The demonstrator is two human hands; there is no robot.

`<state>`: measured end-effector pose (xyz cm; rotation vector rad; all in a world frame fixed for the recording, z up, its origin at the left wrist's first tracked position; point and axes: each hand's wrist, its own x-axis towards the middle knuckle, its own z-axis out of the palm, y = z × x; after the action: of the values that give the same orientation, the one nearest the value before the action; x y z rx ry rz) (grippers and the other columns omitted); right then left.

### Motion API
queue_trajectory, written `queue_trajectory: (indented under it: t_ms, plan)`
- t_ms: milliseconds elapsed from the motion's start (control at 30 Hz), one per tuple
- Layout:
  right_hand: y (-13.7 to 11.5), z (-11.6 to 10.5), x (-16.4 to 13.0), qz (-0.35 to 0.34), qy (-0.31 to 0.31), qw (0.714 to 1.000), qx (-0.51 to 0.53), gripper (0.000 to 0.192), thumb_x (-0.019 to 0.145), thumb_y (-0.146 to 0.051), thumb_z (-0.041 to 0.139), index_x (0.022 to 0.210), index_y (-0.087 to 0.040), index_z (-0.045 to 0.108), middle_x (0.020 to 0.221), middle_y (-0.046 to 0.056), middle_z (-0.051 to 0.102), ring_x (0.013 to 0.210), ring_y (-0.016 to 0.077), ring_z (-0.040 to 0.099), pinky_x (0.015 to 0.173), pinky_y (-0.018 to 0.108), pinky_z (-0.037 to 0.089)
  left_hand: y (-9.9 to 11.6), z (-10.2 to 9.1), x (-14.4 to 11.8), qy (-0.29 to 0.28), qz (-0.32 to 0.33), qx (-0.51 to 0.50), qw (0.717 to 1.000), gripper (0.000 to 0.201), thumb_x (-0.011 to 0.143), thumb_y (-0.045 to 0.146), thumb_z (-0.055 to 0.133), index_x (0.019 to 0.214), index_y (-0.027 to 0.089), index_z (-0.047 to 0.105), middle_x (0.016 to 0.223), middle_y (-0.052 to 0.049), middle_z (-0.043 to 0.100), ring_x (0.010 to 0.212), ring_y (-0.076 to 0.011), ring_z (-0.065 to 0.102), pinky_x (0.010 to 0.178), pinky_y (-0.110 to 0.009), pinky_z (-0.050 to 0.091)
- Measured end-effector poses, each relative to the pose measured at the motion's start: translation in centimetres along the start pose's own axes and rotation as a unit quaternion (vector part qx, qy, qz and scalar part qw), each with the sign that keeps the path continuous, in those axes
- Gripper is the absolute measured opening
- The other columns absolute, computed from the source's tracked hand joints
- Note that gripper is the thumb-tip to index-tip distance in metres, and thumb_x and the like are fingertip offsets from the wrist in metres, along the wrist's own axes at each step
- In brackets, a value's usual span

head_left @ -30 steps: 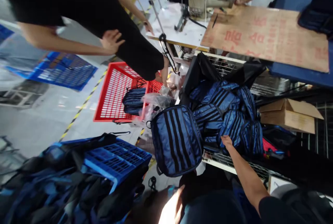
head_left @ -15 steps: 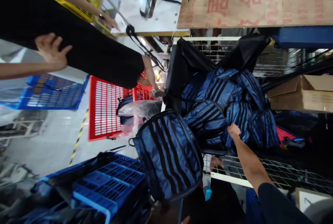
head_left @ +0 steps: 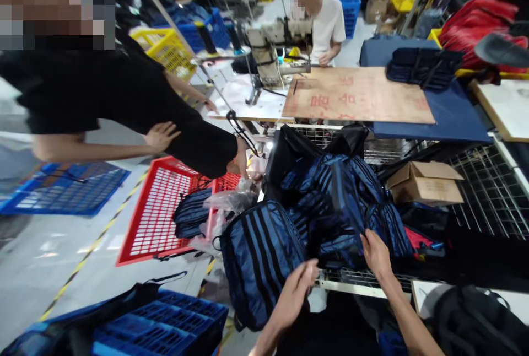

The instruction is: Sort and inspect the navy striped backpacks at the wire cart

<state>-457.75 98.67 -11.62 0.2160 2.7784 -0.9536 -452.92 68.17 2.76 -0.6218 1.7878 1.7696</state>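
1. This is a sewing workshop or small factory that makes bags.
2. An industrial sewing machine [head_left: 278,50] stands on a long worktable [head_left: 264,103], and a person in a white shirt [head_left: 327,22] sits behind it.
3. Many alike blue striped bags [head_left: 330,201] are heaped in a wire cart [head_left: 487,190].
4. Plastic crates stand about on the floor: a red one [head_left: 161,210], blue ones [head_left: 165,323] and yellow ones [head_left: 167,47].
5. The grey floor bears a yellow-and-black marking line [head_left: 88,251].
6. A cardboard box [head_left: 425,182] and a stack of dark fabric pieces [head_left: 421,66] lie beside the table.
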Motion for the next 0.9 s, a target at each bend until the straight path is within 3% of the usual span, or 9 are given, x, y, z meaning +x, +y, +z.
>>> queue_trajectory:
  t_ms: [67,133,233,333,400,500,600,800,900]
  plan:
    - [-1.1,-1.4,-3.3,-0.07,0.027,0.997,0.027,0.038,0.109,-0.039,0.041,0.122,-0.023,0.073,0.121,0.015,0.078,0.117,0.0305,0.074,0.107,0.044,0.058,4.3,0.6,-0.3,-0.04,0.012,-0.14,0.989,0.087,0.093,0.092,0.058,0.134,0.019,0.078,0.133,-0.018,0.08,0.126,-0.0366,0.075,0.113,-0.052,0.058]
    - [-1.4,-2.0,-6.0,-0.129,0.055,0.988,0.069,0.04,0.106,-0.034,0.043,0.128,-0.025,0.075,0.13,0.015,0.078,0.124,0.0307,0.073,0.112,0.048,0.058,8.3,1.0,-0.6,-0.068,0.042,-0.252,0.964,0.079,0.09,0.085,0.07,0.131,0.019,0.079,0.133,-0.018,0.081,0.126,-0.0374,0.075,0.113,-0.053,0.058]
    - [-1.7,-2.2,-8.4,-0.127,0.055,0.98,0.143,0.041,0.101,-0.036,0.047,0.123,-0.027,0.081,0.132,0.013,0.079,0.126,0.0315,0.074,0.115,0.053,0.059,11.2,1.5,-1.5,0.016,0.137,-0.249,0.959,0.06,0.077,0.051,0.098,0.125,0.019,0.08,0.125,-0.013,0.084,0.12,-0.0341,0.077,0.114,-0.05,0.058]
    - [-3.6,-2.9,-9.2,-0.049,0.0,0.976,0.211,0.038,0.094,-0.045,0.055,0.108,-0.027,0.086,0.127,0.011,0.083,0.126,0.0333,0.076,0.12,0.055,0.055,10.5,3.1,-2.9,0.04,0.214,-0.146,0.965,0.057,0.074,0.034,0.097,0.126,0.017,0.078,0.123,-0.01,0.085,0.117,-0.0323,0.077,0.114,-0.048,0.057]
    - [-6.0,-4.2,-9.2,0.007,-0.011,0.959,0.284,0.041,0.093,-0.053,0.063,0.114,-0.026,0.086,0.131,0.011,0.083,0.132,0.0342,0.074,0.124,0.055,0.052,9.0,4.6,-4.0,0.019,0.239,-0.068,0.968,0.053,0.08,0.034,0.091,0.128,0.017,0.078,0.123,-0.01,0.084,0.117,-0.0321,0.075,0.113,-0.048,0.057]
    - [-10.5,-7.2,-8.9,0.09,-0.021,0.885,0.456,0.062,0.096,-0.07,0.067,0.135,-0.024,0.078,0.141,0.014,0.079,0.135,0.0339,0.072,0.119,0.053,0.055,6.9,7.0,-5.5,-0.025,0.274,0.056,0.96,0.039,0.09,0.035,0.081,0.126,0.019,0.078,0.121,-0.009,0.084,0.112,-0.0308,0.075,0.109,-0.045,0.057]
    - [-14.3,-10.5,-8.3,0.141,-0.055,0.816,0.558,0.071,0.097,-0.079,0.064,0.14,-0.023,0.076,0.138,0.014,0.081,0.128,0.0329,0.077,0.11,0.049,0.061,5.6,8.6,-6.4,-0.058,0.325,0.167,0.929,0.02,0.096,0.033,0.074,0.111,0.022,0.08,0.11,-0.009,0.083,0.101,-0.0297,0.074,0.101,-0.042,0.057]
    - [-17.1,-15.8,-7.4,0.145,-0.03,0.835,0.529,0.057,0.079,-0.036,0.086,0.135,-0.025,0.08,0.125,0.004,0.086,0.117,0.0291,0.08,0.096,0.036,0.067,4.8,9.5,-6.8,-0.134,0.432,0.306,0.838,0.013,0.101,0.033,0.066,0.1,0.027,0.077,0.104,-0.014,0.079,0.102,-0.0341,0.072,0.098,-0.046,0.058]
    - [-16.7,-16.6,-7.8,0.115,-0.011,0.844,0.525,0.061,0.073,-0.025,0.076,0.134,-0.025,0.081,0.116,0.004,0.088,0.111,0.0309,0.082,0.092,0.038,0.068,4.8,8.8,-7.2,-0.146,0.414,0.306,0.845,0.012,0.097,0.038,0.074,0.102,0.027,0.078,0.11,-0.015,0.078,0.115,-0.0382,0.07,0.11,-0.052,0.053]
